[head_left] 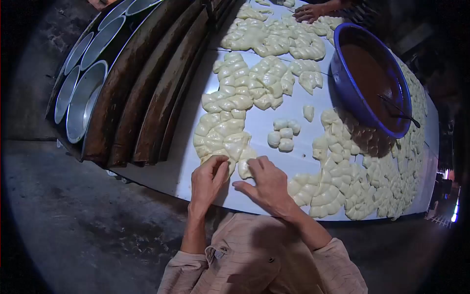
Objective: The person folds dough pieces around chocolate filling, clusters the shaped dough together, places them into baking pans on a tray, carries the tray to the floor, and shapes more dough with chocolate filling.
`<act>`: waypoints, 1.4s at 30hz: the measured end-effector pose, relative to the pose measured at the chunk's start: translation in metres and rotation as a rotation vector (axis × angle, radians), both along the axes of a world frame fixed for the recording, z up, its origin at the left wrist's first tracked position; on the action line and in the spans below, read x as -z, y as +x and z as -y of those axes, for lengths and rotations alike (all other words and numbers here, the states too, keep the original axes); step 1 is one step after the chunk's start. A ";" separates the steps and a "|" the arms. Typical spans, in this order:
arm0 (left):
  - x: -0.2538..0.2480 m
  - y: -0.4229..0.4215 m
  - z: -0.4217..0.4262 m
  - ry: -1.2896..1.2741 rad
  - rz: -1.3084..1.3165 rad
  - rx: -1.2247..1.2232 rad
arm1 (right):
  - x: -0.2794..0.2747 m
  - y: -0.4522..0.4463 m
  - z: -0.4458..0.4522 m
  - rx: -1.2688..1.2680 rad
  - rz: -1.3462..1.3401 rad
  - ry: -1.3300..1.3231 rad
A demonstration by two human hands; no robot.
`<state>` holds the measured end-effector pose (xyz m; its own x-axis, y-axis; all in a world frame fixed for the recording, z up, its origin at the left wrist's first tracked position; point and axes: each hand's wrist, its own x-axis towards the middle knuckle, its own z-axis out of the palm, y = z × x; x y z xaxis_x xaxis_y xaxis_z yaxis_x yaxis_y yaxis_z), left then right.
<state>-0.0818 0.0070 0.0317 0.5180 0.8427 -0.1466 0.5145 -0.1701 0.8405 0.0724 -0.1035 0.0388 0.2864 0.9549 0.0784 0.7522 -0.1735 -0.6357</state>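
Observation:
Pale, glossy pieces of dough (223, 130) lie pressed together in a patch on the white table, just in front of me. At the patch's near edge my left hand (210, 179) is closed, its thumb and fingers pinched on the dough. My right hand (268, 186) is beside it, with bent fingertips touching a small dough lobe (246, 168). Its thumb is spread away from the fingers, over the table. A small cluster of dough balls (284, 134) sits beyond my right hand, and a single dough piece (308, 113) lies farther back.
A purple basin (338, 73) of brown liquid (369, 78) with a long-handled utensil (399, 110) stands at right, amid a broad spread of dough (338, 181). Long brown troughs (161, 98) and metal tins (87, 103) line the left. Another person's hand (308, 12) touches dough at the far end.

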 end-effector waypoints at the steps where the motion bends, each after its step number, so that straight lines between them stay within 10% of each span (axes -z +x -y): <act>1: 0.002 0.001 0.000 0.022 0.030 -0.011 | 0.017 -0.005 -0.001 -0.029 0.046 -0.009; 6: 0.003 0.023 -0.007 0.468 -0.144 0.478 | 0.028 0.017 0.001 0.115 -0.361 -0.122; 7: 0.003 0.031 -0.002 0.498 -0.192 0.557 | 0.020 0.021 0.005 0.280 -0.880 -0.205; 10: 0.016 0.049 0.000 0.451 -0.092 0.642 | 0.037 0.041 0.020 0.372 -1.305 0.027; 17: 0.028 0.055 -0.003 0.395 0.001 0.573 | 0.010 0.037 0.009 0.190 -0.556 -0.048; 21: 0.009 0.049 -0.004 0.345 -0.004 0.569 | 0.020 0.047 0.019 0.396 -1.257 -0.065; 29: -0.003 0.058 0.012 0.345 0.046 0.526 | 0.007 0.047 0.014 0.260 -1.440 -0.067; 37: 0.028 0.050 0.013 0.538 0.034 0.528 | 0.004 0.042 0.015 0.133 -0.660 -0.067; 42: 0.028 0.046 0.015 0.534 0.023 0.551 | 0.008 0.036 0.018 0.162 -0.760 -0.055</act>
<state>-0.0357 -0.0078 0.0034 0.8815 0.4155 0.2243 0.2209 -0.7828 0.5817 0.1085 -0.1213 0.0311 0.3786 0.8935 -0.2416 0.0759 -0.2901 -0.9540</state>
